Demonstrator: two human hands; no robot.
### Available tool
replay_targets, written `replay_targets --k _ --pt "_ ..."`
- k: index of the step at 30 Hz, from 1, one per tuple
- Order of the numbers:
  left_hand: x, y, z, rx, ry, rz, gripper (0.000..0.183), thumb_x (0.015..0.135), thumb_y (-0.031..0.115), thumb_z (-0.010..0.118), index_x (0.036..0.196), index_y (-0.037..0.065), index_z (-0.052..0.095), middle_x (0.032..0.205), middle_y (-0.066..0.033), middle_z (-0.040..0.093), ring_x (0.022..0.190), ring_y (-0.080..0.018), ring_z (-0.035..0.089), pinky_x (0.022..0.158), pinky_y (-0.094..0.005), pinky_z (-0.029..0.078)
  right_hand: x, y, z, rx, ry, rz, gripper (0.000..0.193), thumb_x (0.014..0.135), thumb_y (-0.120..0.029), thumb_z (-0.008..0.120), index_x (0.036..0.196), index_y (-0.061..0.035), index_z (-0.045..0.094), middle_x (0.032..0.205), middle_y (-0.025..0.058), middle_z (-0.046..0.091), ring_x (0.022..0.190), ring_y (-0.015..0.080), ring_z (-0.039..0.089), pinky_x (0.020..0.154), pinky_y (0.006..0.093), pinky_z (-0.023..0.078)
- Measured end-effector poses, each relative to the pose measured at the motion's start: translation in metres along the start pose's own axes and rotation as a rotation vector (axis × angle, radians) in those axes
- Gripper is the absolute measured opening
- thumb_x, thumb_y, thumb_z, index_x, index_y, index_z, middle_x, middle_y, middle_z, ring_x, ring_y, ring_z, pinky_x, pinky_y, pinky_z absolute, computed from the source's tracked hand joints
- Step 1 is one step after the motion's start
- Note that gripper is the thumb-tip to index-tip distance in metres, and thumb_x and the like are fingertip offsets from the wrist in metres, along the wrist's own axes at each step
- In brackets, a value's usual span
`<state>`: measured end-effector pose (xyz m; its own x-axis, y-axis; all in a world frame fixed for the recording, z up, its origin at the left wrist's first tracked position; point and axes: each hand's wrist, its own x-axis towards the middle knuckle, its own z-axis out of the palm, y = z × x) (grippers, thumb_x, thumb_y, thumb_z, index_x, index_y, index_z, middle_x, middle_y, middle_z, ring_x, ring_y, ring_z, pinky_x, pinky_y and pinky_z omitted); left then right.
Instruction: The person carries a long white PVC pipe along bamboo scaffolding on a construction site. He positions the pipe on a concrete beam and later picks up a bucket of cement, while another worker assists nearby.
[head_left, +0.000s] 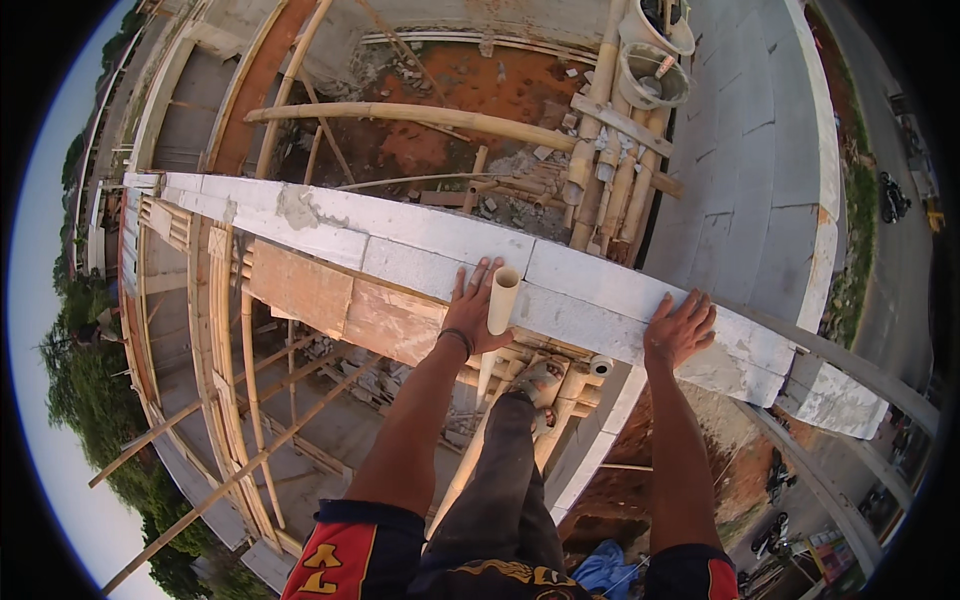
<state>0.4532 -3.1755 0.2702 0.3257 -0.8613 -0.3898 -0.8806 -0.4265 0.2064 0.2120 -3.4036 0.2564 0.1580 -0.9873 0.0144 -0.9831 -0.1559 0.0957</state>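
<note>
Apparently for balance, my empty right hand [680, 328] spreads on the wall's [590, 310] near edge; my splayed left hand [470, 312] perhaps steadies the pipe [502, 305]

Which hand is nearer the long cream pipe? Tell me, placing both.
Left. The left hand is just left of the pipe, partly behind it, fingers on the white block wall. The right hand is well to the pipe's right, on the same wall.
</note>
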Motion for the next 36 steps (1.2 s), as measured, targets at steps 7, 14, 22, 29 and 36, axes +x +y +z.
replay_targets --k 7,14,22,29,36 --pt "0.0 -0.001 0.003 -0.016 0.02 0.006 0.095 0.067 0.05 0.065 0.148 0.014 0.031 0.16 -0.0125 0.007 0.147 -0.0317 0.005 0.117 -0.0561 0.005 0.001 -0.001 -0.002 -0.01 -0.046 0.021 0.057 0.095 -0.045 0.048 0.142 -0.015 0.038 0.149 0.0076 0.033 0.142 0.0285 0.023 0.111 0.0571 0.02" --pt "-0.001 -0.001 0.002 -0.036 0.025 0.017 0.091 0.068 0.049 0.064 0.147 0.015 0.034 0.16 -0.0119 0.007 0.148 -0.0319 0.005 0.117 -0.0568 0.005 0.0 -0.001 -0.002 -0.016 -0.014 0.004 0.056 0.095 -0.045 0.048 0.141 -0.015 0.039 0.148 0.0076 0.033 0.141 0.0286 0.024 0.11 0.057 0.021" --pt "-0.002 0.0 -0.001 -0.049 0.016 0.018 0.091 0.068 0.049 0.064 0.147 0.015 0.034 0.16 -0.0121 0.007 0.147 -0.0322 0.006 0.117 -0.0566 0.005 -0.001 -0.002 -0.003 -0.002 0.01 -0.001 0.055 0.094 -0.045 0.049 0.14 -0.0143 0.039 0.148 0.0066 0.034 0.14 0.0289 0.025 0.11 0.0579 0.023" --pt "0.008 -0.007 -0.022 0.063 -0.168 0.172 0.095 0.07 0.058 0.067 0.151 0.026 0.027 0.16 -0.0049 0.014 0.147 -0.0245 0.012 0.115 -0.0643 0.004 -0.001 -0.003 -0.009 0.016 -0.001 0.002 0.055 0.095 -0.044 0.048 0.14 -0.0137 0.04 0.148 0.007 0.034 0.14 0.0292 0.026 0.11 0.0583 0.023" --pt "0.039 -0.019 -0.036 0.278 -0.258 0.611 0.093 0.068 0.067 0.062 0.149 0.034 0.029 0.16 0.0057 0.016 0.147 -0.0168 0.015 0.114 -0.0678 0.005 -0.004 -0.001 -0.001 0.011 0.048 -0.023 0.055 0.095 -0.045 0.047 0.14 -0.0135 0.04 0.147 0.0081 0.035 0.14 0.0293 0.026 0.11 0.0585 0.023"
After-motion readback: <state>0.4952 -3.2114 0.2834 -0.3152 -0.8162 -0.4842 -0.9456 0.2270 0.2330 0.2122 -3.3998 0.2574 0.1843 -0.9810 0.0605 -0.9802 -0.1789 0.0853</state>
